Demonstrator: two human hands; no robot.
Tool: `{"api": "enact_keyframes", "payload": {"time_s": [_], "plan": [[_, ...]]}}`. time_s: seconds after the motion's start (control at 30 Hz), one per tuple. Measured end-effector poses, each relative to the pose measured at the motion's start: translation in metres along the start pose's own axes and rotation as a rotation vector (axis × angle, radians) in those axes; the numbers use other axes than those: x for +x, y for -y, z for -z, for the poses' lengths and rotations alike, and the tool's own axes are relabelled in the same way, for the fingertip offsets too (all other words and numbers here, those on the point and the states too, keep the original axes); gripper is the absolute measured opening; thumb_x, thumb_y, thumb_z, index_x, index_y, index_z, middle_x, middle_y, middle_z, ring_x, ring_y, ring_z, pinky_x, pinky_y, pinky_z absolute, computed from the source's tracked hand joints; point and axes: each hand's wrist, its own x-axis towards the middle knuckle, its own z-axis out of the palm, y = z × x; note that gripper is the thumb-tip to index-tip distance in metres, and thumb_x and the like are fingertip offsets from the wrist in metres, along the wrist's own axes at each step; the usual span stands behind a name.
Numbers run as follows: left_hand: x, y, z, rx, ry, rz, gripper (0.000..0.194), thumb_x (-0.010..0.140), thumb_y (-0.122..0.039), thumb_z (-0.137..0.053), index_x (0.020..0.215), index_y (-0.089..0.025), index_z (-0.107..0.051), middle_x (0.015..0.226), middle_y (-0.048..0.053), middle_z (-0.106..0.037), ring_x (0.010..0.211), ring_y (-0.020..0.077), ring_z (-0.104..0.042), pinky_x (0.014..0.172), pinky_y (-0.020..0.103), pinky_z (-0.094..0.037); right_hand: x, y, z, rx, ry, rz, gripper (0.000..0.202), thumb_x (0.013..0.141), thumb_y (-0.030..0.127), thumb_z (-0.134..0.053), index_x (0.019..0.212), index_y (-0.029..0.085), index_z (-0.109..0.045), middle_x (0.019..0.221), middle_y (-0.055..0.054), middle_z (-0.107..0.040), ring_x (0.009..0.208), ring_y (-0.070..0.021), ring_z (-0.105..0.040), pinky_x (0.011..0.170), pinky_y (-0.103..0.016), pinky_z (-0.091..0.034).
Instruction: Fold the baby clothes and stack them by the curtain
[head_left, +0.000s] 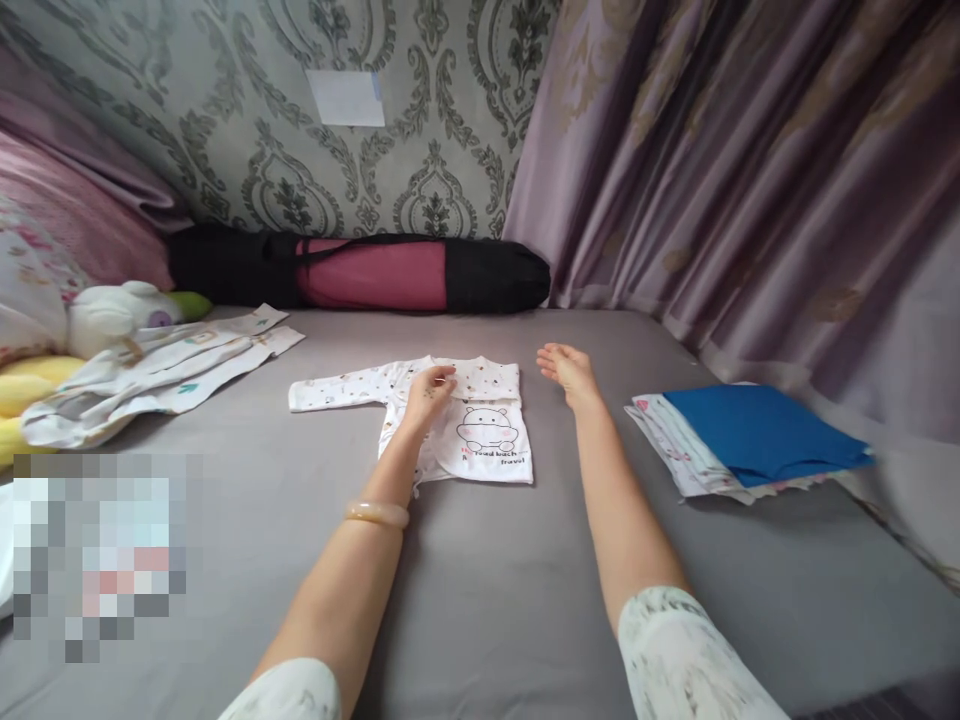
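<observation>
A small white baby shirt with a printed hippo and lettering lies flat on the grey bed sheet. One sleeve stretches out to the left, and the other is folded across the chest. My left hand, with a pale bangle on its wrist, is over the left part of the shirt's chest. Its fingers are loosely bent and partly hidden; nothing shows in them. To the right of the shirt, my right hand is raised off it, fingers stretched out and holding nothing.
A stack of folded clothes topped by a blue piece lies at right. Patterned baby clothing and plush toys are at left. A black and pink long bag lies along the wall, beside purple curtains.
</observation>
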Motion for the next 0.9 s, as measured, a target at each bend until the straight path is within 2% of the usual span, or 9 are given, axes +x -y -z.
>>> {"api": "enact_keyframes", "payload": {"time_s": [0.07, 0.2, 0.27, 0.37, 0.43, 0.5, 0.7, 0.9], "plan": [[-0.001, -0.004, 0.002, 0.013, -0.022, -0.007, 0.034, 0.076, -0.026, -0.061, 0.107, -0.014, -0.071, 0.086, 0.006, -0.066, 0.074, 0.0163, -0.060, 0.068, 0.027, -0.050, -0.001, -0.007, -0.006, -0.191, 0.020, 0.061, 0.025, 0.096, 0.018, -0.043, 0.107, 0.015, -0.065, 0.114, -0.011, -0.071, 0.096, -0.0139, -0.068, 0.086, -0.029, -0.052], [-0.004, -0.006, 0.006, 0.036, -0.041, 0.011, 0.037, 0.078, -0.026, -0.059, 0.111, -0.014, -0.069, 0.088, 0.007, -0.069, 0.074, 0.0176, -0.062, 0.068, 0.028, -0.050, -0.012, -0.023, -0.024, -0.757, 0.148, 0.300, 0.036, 0.095, 0.018, -0.037, 0.118, 0.016, -0.065, 0.126, -0.012, -0.065, 0.119, -0.0208, -0.058, 0.103, -0.034, -0.042], [-0.004, -0.005, 0.008, 0.044, -0.045, 0.009, 0.036, 0.077, -0.025, -0.060, 0.110, -0.014, -0.070, 0.089, 0.008, -0.070, 0.077, 0.0187, -0.063, 0.072, 0.030, -0.051, -0.021, -0.029, -0.035, -0.992, 0.227, 0.394, 0.042, 0.096, 0.018, -0.033, 0.128, 0.015, -0.060, 0.139, -0.014, -0.056, 0.131, -0.0227, -0.048, 0.110, -0.036, -0.034], [-0.004, -0.002, 0.010, 0.069, -0.039, -0.010, 0.036, 0.077, -0.022, -0.060, 0.110, -0.015, -0.070, 0.093, 0.008, -0.071, 0.085, 0.0208, -0.065, 0.081, 0.032, -0.052, -0.034, -0.034, -0.052, -1.211, 0.301, 0.493, 0.049, 0.098, 0.021, -0.030, 0.143, 0.011, -0.045, 0.157, -0.014, -0.032, 0.147, -0.0242, -0.022, 0.119, -0.046, -0.015], [-0.003, -0.001, 0.010, 0.101, -0.034, -0.013, 0.037, 0.077, -0.019, -0.059, 0.112, -0.015, -0.070, 0.096, 0.008, -0.071, 0.089, 0.0218, -0.065, 0.085, 0.034, -0.051, -0.040, -0.037, -0.059, -1.288, 0.341, 0.505, 0.052, 0.099, 0.026, -0.027, 0.148, 0.009, -0.038, 0.160, -0.014, -0.024, 0.149, -0.0248, -0.012, 0.119, -0.050, -0.004], [-0.003, 0.000, 0.011, 0.148, -0.037, -0.004, 0.038, 0.078, -0.017, -0.057, 0.114, -0.015, -0.069, 0.100, 0.009, -0.071, 0.091, 0.0224, -0.065, 0.088, 0.035, -0.050, -0.042, -0.039, -0.063, -1.326, 0.367, 0.491, 0.056, 0.100, 0.031, -0.024, 0.150, 0.006, -0.033, 0.161, -0.015, -0.021, 0.150, -0.0254, -0.009, 0.119, -0.050, -0.001], [-0.004, 0.002, 0.012, 0.306, -0.048, -0.076, 0.040, 0.077, -0.012, -0.054, 0.113, -0.011, -0.069, 0.111, 0.013, -0.067, 0.095, 0.0221, -0.063, 0.094, 0.035, -0.046, -0.041, -0.046, -0.060, -1.353, 0.371, 0.482, 0.062, 0.101, 0.038, -0.019, 0.151, 0.003, -0.029, 0.160, -0.013, -0.022, 0.149, -0.0254, -0.011, 0.120, -0.049, 0.001], [-0.004, 0.005, 0.013, 0.421, -0.024, -0.130, 0.042, 0.078, -0.016, -0.051, 0.116, -0.010, -0.068, 0.099, 0.010, -0.066, 0.091, 0.0223, -0.061, 0.092, 0.035, -0.046, -0.037, -0.053, -0.057, -1.338, 0.364, 0.476, 0.066, 0.100, 0.041, -0.016, 0.152, 0.001, -0.026, 0.161, -0.015, -0.019, 0.149, -0.0256, -0.010, 0.120, -0.048, 0.000]]}}
